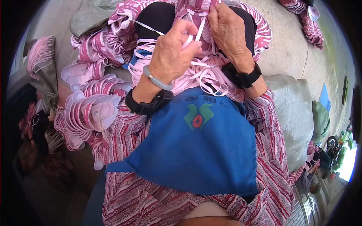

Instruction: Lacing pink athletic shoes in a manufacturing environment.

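A pink and white shoe upper (206, 34) lies across my lap at the top of the view. My left hand (174, 52) is closed with thumb and fingers curled round a pale pink shoelace (201, 27) that runs down from the upper's eyelets. Another stretch of lace trails from this hand to the upper left. On the right edge of the upper, my right hand (227, 34) is closed, its fingers folded over the pink material. Below both hands, a heap of loose pale pink laces (196, 71) rests on my lap and the blue apron (196, 150).
Stacks of pink and white shoe uppers (88, 109) pile up at my left. A grey-white woven sack (290, 109) stands at my right. More uppers (312, 32) lie on the concrete floor at the far right. Bundled laces (40, 52) hang at the far left.
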`<action>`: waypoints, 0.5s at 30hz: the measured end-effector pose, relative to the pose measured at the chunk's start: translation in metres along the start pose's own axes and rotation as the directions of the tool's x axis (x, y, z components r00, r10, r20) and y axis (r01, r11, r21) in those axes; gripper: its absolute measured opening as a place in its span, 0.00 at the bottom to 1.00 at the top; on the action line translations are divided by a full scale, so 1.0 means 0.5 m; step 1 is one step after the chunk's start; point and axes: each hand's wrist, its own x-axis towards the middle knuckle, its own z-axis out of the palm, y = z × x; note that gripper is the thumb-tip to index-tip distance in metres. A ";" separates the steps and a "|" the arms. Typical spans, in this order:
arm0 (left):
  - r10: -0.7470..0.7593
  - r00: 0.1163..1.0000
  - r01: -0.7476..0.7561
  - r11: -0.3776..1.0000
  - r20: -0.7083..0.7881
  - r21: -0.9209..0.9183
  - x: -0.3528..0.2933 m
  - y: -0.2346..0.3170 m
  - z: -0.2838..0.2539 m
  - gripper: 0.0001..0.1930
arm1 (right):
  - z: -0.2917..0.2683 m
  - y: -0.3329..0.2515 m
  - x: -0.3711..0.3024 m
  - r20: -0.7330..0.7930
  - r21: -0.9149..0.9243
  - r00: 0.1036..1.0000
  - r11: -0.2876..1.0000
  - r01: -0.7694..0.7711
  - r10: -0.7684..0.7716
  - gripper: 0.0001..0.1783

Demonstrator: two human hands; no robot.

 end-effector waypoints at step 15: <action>-0.063 0.985 0.134 0.864 0.159 -0.485 -0.057 0.045 -0.023 0.16 | -0.025 -0.020 -0.050 0.065 -0.251 0.976 0.944 0.216 -0.207 0.21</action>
